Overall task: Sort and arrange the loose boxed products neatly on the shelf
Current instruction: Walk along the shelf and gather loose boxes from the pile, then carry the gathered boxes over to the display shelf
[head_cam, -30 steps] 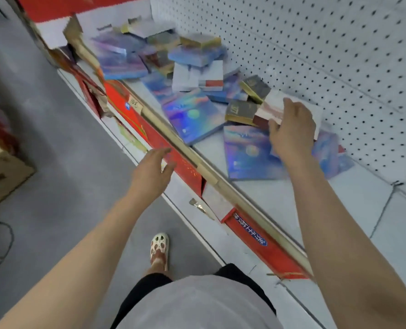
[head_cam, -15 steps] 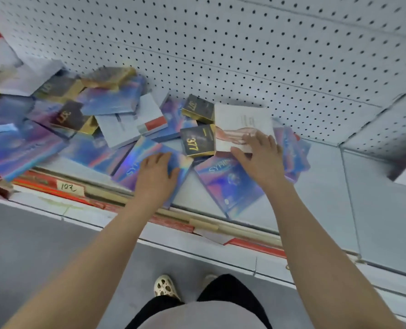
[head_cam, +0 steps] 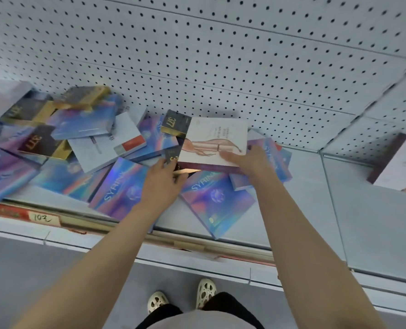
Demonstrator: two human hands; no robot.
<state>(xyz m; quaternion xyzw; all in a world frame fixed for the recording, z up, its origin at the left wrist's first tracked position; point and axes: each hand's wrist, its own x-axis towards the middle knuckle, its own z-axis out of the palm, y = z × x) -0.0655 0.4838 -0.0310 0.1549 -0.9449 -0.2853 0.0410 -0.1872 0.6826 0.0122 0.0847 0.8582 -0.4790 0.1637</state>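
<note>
We see the pegboard point(head_cam: 221, 55) rising behind both hands, and the grey shelf point(head_cam: 375, 222) running under them and off to the right. Along its front edge, near our left forearm, a red strip point(head_cam: 19, 214) carries a price tag point(head_cam: 41, 218).

The loose boxes lie in a heap, mostly left of the left hand. Holographic boxes point(head_cam: 83, 122) are the largest; one point(head_cam: 123, 186) lies just left of the left hand and another point(head_cam: 215, 200) lies flat between our two forearms. A white box point(head_cam: 217, 138) with a pink drawing sits tilted on top of the pile just beyond both hands. Well to the right of the right hand a similar second white box point(head_cam: 401, 167) rests alone on the shelf. A white and red box point(head_cam: 109, 143) lies further left, and black and gold boxes point(head_cam: 43, 143) are scattered among the heap, one point(head_cam: 175, 123) touching the white box's left corner.

Our right hand point(head_cam: 247, 160) rests on the white box's near edge, fingers point(head_cam: 230, 156) laid fairly flat on its top. Our left hand point(head_cam: 161, 181) reaches under that box's left corner, fingers curled around a small dark box point(head_cam: 172, 155).

Below, our shoes point(head_cam: 205, 290) stand on the floor.
</note>
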